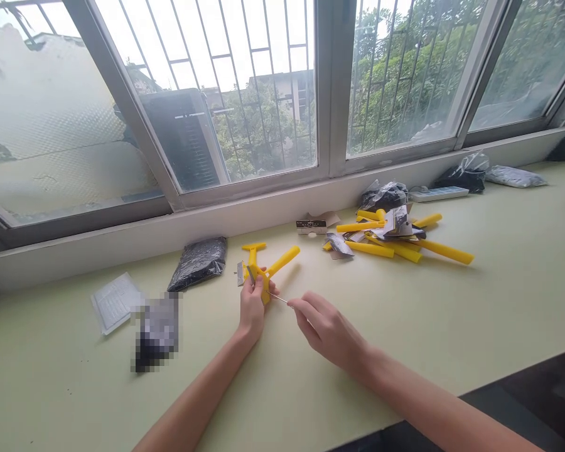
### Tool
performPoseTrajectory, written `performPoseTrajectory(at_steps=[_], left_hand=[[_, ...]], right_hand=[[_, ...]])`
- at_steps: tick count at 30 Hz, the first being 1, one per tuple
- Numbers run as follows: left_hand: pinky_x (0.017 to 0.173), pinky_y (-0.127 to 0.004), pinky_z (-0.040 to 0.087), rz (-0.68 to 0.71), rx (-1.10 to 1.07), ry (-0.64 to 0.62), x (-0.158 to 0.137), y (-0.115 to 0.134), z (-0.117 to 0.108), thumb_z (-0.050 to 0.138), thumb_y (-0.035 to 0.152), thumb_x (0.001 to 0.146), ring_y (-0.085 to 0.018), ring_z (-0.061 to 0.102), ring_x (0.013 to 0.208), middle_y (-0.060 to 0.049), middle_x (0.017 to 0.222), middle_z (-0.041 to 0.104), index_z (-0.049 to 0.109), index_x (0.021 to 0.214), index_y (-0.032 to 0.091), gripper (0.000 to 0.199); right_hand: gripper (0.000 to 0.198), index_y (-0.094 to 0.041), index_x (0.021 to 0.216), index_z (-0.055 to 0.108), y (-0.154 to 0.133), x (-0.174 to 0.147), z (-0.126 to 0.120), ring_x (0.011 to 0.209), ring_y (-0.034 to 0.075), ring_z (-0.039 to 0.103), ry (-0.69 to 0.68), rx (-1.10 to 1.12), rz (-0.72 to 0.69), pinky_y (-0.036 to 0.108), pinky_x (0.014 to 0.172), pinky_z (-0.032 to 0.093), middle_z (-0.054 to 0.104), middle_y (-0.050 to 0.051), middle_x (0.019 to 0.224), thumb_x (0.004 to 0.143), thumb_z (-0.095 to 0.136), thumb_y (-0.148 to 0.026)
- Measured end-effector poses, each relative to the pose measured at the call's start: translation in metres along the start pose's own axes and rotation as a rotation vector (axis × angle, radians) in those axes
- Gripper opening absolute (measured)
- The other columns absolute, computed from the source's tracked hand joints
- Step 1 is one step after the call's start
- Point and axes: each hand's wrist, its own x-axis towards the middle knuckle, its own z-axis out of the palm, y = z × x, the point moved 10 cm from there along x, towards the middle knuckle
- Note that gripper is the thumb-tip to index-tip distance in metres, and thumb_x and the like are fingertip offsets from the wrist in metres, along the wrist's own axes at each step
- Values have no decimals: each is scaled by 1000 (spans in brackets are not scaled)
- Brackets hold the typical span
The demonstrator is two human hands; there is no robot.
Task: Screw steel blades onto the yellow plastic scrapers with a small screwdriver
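My left hand (pixel 253 307) is closed around the head of a yellow scraper (pixel 285 260), whose handle points up and to the right. In my right hand (pixel 327 326) is a thin screwdriver (pixel 277 297); its metal shaft reaches the scraper's head, while its handle is hidden in my fingers. Just beyond my left hand lies a second yellow scraper (pixel 254 248) with a T-shaped end. A small metal blade piece (pixel 240 274) shows beside it. How far these pieces touch one another I cannot tell.
Several yellow scrapers (pixel 445 252) lie in a pile with cards at the right. A black plastic package (pixel 202 260) and a clear packet (pixel 115 302) sit at the left. Bagged dark items (pixel 383 196) and a white power strip (pixel 440 194) stand along the window ledge.
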Motion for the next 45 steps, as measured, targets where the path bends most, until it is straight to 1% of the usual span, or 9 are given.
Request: performPoseTrajectory(at_steps=[6, 12, 20, 25, 30, 34, 37, 42, 45], left_hand=[[69, -29, 50, 19, 13, -37, -2, 5, 7, 60, 45, 93, -15, 60, 70, -2, 80, 61, 57, 122, 21, 37], [72, -29, 49, 27, 44, -13, -4, 8, 4, 58, 45, 95, -15, 59, 71, -3, 82, 61, 59, 120, 22, 35], [68, -28, 48, 32, 1, 5, -2, 6, 1, 61, 45, 93, -14, 56, 67, -3, 81, 60, 60, 118, 21, 35], [67, -27, 47, 28, -7, -8, -3, 8, 4, 61, 45, 93, -13, 56, 67, -2, 80, 59, 59, 119, 21, 35], [68, -28, 48, 88, 60, -69, -7, 16, 14, 60, 45, 94, -14, 56, 67, -2, 79, 60, 60, 119, 20, 35], [68, -29, 49, 87, 76, -77, -8, 15, 15, 61, 46, 94, -14, 57, 67, -2, 78, 61, 61, 119, 21, 35], [68, -29, 49, 61, 63, -73, -7, 13, 14, 61, 46, 93, -15, 58, 69, -2, 80, 61, 60, 120, 21, 37], [70, -29, 49, 34, 66, -84, -8, 11, 15, 61, 47, 93, -15, 58, 71, -3, 81, 60, 61, 120, 21, 37], [70, -28, 49, 8, 49, -63, -7, 8, 12, 63, 48, 92, -14, 58, 71, -2, 80, 61, 61, 120, 22, 39]], right_hand=[[23, -15, 106, 62, 3, 0, 1, 69, 16, 48, -9, 12, 19, 28, 66, 45, 52, 3, 78, 104, 38, -12], [26, -17, 103, 62, 20, -3, 8, 65, 14, 48, -71, 80, 199, 27, 63, 44, 52, 2, 80, 106, 36, -18], [30, -17, 94, 61, 23, -3, 11, 64, 15, 46, -93, 39, 212, 28, 64, 44, 48, 1, 77, 106, 34, -18], [28, -18, 96, 62, 27, -4, 11, 67, 15, 51, -89, 113, 267, 28, 65, 45, 54, 3, 81, 106, 36, -21], [38, -21, 70, 50, 49, -10, 13, 57, 15, 46, -89, 126, 451, 29, 57, 38, 53, 0, 66, 106, 41, -28], [23, -20, 85, 60, 52, -9, 10, 65, 14, 54, -47, 191, 431, 27, 62, 44, 60, 2, 81, 104, 47, -26], [15, -22, 95, 63, 52, -8, 8, 63, 13, 53, -50, 159, 410, 25, 61, 43, 62, 2, 89, 102, 50, -23], [13, -22, 100, 59, 43, -7, 15, 53, 12, 48, -144, 51, 398, 24, 53, 32, 63, -2, 75, 103, 47, -25], [25, -20, 90, 55, 40, -6, 19, 49, 13, 45, -177, -30, 397, 26, 51, 26, 58, -2, 65, 105, 40, -33]])
